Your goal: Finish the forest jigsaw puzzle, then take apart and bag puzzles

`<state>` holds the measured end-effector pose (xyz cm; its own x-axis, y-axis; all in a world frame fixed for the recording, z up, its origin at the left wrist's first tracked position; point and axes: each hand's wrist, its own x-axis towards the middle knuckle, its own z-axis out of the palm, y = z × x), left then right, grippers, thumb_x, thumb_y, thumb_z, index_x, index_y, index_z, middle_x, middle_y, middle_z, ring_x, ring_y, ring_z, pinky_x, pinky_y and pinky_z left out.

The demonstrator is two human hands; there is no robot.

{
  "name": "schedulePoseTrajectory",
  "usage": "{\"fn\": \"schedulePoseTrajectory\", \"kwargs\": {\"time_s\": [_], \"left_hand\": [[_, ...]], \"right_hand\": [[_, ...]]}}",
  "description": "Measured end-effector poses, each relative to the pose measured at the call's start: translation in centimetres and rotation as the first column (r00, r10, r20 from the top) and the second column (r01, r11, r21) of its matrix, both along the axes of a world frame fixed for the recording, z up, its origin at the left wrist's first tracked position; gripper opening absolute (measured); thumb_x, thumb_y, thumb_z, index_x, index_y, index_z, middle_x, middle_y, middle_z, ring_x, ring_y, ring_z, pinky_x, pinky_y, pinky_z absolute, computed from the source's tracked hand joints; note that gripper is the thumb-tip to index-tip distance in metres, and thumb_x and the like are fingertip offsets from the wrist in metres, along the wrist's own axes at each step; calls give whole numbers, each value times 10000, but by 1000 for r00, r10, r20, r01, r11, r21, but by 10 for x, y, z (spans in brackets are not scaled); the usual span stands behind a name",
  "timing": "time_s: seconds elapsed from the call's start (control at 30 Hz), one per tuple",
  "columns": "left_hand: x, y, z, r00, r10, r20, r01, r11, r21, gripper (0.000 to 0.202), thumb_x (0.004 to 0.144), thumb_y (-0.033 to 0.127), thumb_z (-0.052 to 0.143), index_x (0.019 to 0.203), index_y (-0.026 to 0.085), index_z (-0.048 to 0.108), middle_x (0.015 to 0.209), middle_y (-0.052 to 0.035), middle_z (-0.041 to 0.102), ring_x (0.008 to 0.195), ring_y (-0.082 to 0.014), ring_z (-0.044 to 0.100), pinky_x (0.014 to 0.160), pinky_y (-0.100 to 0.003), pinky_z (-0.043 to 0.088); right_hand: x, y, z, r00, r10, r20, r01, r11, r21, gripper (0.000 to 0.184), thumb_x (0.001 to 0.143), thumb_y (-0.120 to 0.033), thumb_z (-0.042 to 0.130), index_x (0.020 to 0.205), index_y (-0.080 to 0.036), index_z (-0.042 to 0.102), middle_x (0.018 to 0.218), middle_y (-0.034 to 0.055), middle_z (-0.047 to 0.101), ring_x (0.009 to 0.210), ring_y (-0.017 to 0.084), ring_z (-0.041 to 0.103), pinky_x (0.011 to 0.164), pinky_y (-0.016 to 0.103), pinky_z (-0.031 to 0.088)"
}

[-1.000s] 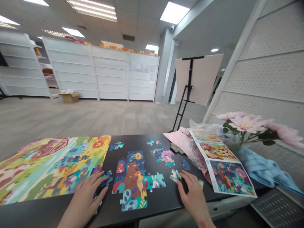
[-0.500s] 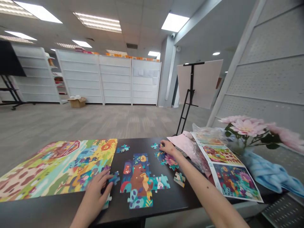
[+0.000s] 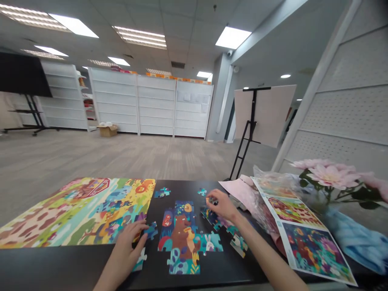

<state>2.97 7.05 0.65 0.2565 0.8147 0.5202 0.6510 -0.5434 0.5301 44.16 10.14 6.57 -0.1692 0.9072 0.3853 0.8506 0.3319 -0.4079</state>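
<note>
A partly joined jigsaw puzzle (image 3: 182, 232) with a brown bear and a white rabbit lies on the black table. My right hand (image 3: 223, 207) is beyond its right side, fingertips pinched on a puzzle piece that they mostly hide. Below that hand is a dark cluster of joined pieces (image 3: 214, 218), partly covered by my wrist. My left hand (image 3: 129, 242) rests left of the puzzle, thumb and fingers apart. Near its fingertips lies a blue loose piece (image 3: 152, 230), with a pale teal piece (image 3: 141, 260) beside the thumb.
A colourful finished puzzle (image 3: 81, 214) covers the table's left part. Loose pieces (image 3: 163, 192) lie at the far edge, and a beige-and-teal piece (image 3: 239, 243) sits by my right forearm. To the right are a printed picture sheet (image 3: 315, 250), plastic wrap, pink flowers (image 3: 330, 176) and a blue cloth (image 3: 360, 242).
My right hand has drawn slightly back toward me from the far edge, its fingers still pinched. My left hand stays by the loose pieces. The whole view has shifted a little.
</note>
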Motion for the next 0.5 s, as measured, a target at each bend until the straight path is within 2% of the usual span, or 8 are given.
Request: {"fn": "schedulePoseTrajectory", "kwargs": {"time_s": [0.13, 0.23, 0.37, 0.5], "left_hand": [[1, -2, 1, 1000, -3, 10, 3, 1000, -9, 282, 940, 485, 537, 984, 272, 716, 1138, -91, 734, 1081, -300, 693, 953, -485, 565], [1, -3, 3, 1000, -6, 22, 6, 1000, -9, 292, 937, 499, 542, 984, 272, 719, 1127, -90, 736, 1073, -299, 696, 942, -475, 572], [1, -1, 1, 999, -4, 41, 4, 1000, 0, 318, 946, 521, 532, 981, 271, 725, 1097, -89, 745, 1044, -289, 708, 887, -428, 599], [2, -1, 0, 999, -6, 53, 5, 1000, 27, 320, 949, 520, 532, 968, 271, 731, 1076, -88, 752, 1015, -276, 719, 867, -399, 607]], "right_hand": [[-21, -30, -17, 994, 111, 19, -112, 992, 57, 139, 825, -159, 646, 927, -234, 703, 1025, 48, 652, 965, 206, 629, 881, 331, 525], [-11, -27, -26, 996, 90, 11, -90, 991, 99, 164, 825, -114, 604, 923, -211, 693, 1021, 83, 640, 1003, 244, 599, 899, 390, 511], [7, -15, -20, 997, 81, -11, -78, 987, 138, 178, 814, -110, 602, 937, -201, 692, 1012, 90, 636, 989, 249, 597, 901, 409, 509], [-11, -22, -16, 991, 121, -48, -113, 984, 141, 223, 807, -134, 634, 1010, -208, 691, 1024, 72, 639, 975, 223, 626, 898, 363, 518]]}}
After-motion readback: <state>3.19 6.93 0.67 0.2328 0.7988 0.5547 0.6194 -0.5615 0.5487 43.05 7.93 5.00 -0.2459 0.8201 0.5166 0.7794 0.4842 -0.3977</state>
